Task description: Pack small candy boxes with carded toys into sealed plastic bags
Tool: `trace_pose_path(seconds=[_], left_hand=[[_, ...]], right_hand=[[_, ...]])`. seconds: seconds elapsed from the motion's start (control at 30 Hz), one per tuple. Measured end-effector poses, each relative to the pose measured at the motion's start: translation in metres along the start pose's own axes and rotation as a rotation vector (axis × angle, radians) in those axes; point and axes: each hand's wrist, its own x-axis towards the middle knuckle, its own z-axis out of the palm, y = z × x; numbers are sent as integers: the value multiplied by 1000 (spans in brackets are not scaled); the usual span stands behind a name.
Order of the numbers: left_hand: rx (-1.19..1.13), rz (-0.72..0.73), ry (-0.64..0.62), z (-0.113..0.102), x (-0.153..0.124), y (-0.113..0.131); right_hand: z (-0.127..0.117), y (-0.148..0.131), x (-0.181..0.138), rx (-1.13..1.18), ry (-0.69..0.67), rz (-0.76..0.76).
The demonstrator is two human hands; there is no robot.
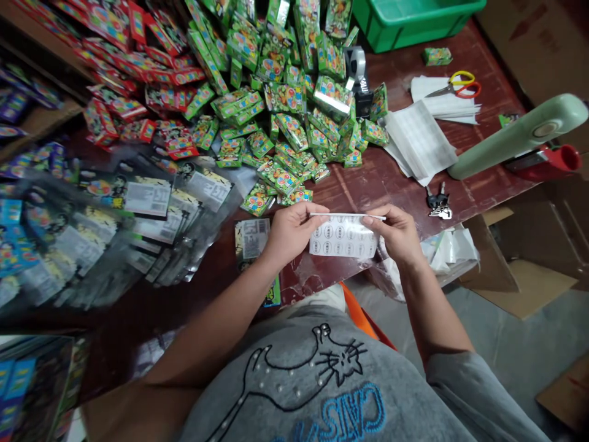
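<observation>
A white sheet of round printed stickers (343,236) is stretched between my two hands, just above the table's front edge. My left hand (294,230) pinches its left end, thumb on top. At the other end, my right hand (393,230) grips it between thumb and fingers. The sheet's far edge looks folded over into a narrow strip. Under my left wrist lies a printed bag (252,238) with a label, partly covered by my forearm. Small green boxes (278,175) are heaped just beyond my hands.
Red boxes (124,101) and clear printed bags (151,196) spread leftward. Toward the right are paper sheets (421,138), scissors (460,86), keys (438,201), a pale green bottle (510,138) and a tape dispenser (361,86). A green bin (405,27) stands at the back. Cardboard boxes (519,276) sit below.
</observation>
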Motion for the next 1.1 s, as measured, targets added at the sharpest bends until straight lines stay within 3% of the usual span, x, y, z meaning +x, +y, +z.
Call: trace_pose_path(seconds=[0.07,0.17,0.27,0.33,0.4,0.5,0.7,0.87,0.93,1.0,1.1], left_hand=[[85,-4,41,0,3,-2],[410,45,80,-3,4,-3],[726,297,138,0,-5,-3],[871,505,81,10,-17,-8],[996,622,-87,22,-26,-16],[1126,615,-234,34,-31,-27],[1165,551,-255,34,-20,-25],[1162,484,-246,41,-24,-19],[1114,478,-263,34,-29,-14],[1048,487,-233,12,-36,-8],[1040,396,38,-42,-46,2]], right_hand=[[0,3,-3,-24,-1,17],[-1,14,0,-159,-4,-26],[-6,30,8,-367,4,-102],[-13,36,15,-513,0,-131],[-24,36,22,-626,-71,-171],[-40,27,37,-739,-224,-314],[-48,6,73,-886,-550,-511],[-39,-21,59,-802,-656,-629],[-39,-36,45,-636,-596,-642],[-39,-48,33,-462,-498,-632],[-25,-55,25,-317,-485,-563]])
